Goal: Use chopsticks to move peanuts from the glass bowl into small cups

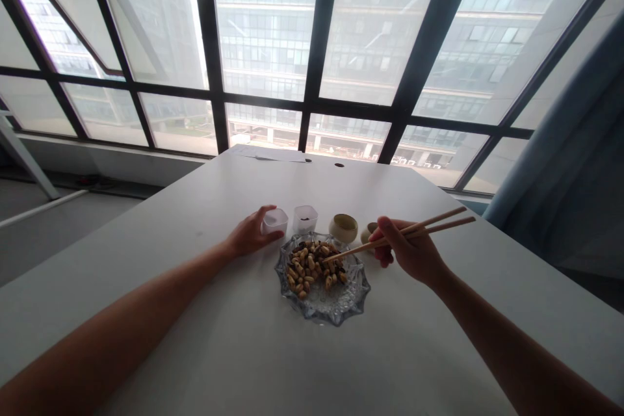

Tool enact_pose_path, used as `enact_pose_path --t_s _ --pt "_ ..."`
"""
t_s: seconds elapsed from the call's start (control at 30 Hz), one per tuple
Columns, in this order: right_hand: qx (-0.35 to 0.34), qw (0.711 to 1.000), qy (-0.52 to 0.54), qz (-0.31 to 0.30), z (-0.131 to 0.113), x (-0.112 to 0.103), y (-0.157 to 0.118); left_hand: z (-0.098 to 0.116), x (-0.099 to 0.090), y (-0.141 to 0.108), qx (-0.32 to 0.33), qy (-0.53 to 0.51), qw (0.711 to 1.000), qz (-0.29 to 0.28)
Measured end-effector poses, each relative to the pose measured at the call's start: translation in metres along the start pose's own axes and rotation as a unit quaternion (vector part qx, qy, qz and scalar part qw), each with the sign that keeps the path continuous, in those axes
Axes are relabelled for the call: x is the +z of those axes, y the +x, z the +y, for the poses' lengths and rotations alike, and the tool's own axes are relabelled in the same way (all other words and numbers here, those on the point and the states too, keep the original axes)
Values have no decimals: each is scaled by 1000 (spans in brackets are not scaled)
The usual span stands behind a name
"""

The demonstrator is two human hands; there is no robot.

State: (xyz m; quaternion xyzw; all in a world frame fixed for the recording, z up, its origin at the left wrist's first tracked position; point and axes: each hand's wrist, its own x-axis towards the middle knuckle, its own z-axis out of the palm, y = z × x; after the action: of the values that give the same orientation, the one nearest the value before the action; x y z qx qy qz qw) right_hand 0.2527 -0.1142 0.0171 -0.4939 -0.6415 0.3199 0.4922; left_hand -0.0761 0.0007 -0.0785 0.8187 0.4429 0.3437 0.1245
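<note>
My left hand (pixel 252 233) is wrapped round a translucent white cup (pixel 275 221) at the left end of a row. My right hand (pixel 408 248) grips wooden chopsticks (pixel 429 225), whose tips touch the peanuts (pixel 308 264) on a scalloped glass plate (pixel 358 299). The peanuts lie mostly over the plate's back and left; its front right is bare glass. Behind the plate are a second translucent cup (pixel 305 220) with something dark inside and a round greenish-tan cup (pixel 344 228). Another tan cup (pixel 369 233) is partly hidden by my right hand.
The white table (pixel 195 338) reaches toward large black-framed windows (pixel 266 32). Papers (pixel 277 155) lie at its far edge, near two dark round holes. A blue-grey curtain (pixel 560 117) hangs on the right.
</note>
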Motion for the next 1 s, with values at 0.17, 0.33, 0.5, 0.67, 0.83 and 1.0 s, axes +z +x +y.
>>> enact_pose_path --t_s 0.17,0.33,0.5,0.67,0.83,1.0 --pt "8 999 -19 -33 -6 3 -4 2 -1 -1 0 -5 1000 -5" --pt "-23 997 -30 -67 -1 18 -10 1 0 -1 3 0 1000 0" --pt "-72 987 -52 -130 -5 23 -17 0 0 0 0 4 1000 -3" --pt "-3 997 71 32 4 9 -1 0 0 0 0 4 1000 0" --pt "82 970 194 117 24 -9 20 0 0 0 -3 1 1000 -6" --pt "100 972 186 99 28 -10 21 0 0 -1 -2 4 1000 3"
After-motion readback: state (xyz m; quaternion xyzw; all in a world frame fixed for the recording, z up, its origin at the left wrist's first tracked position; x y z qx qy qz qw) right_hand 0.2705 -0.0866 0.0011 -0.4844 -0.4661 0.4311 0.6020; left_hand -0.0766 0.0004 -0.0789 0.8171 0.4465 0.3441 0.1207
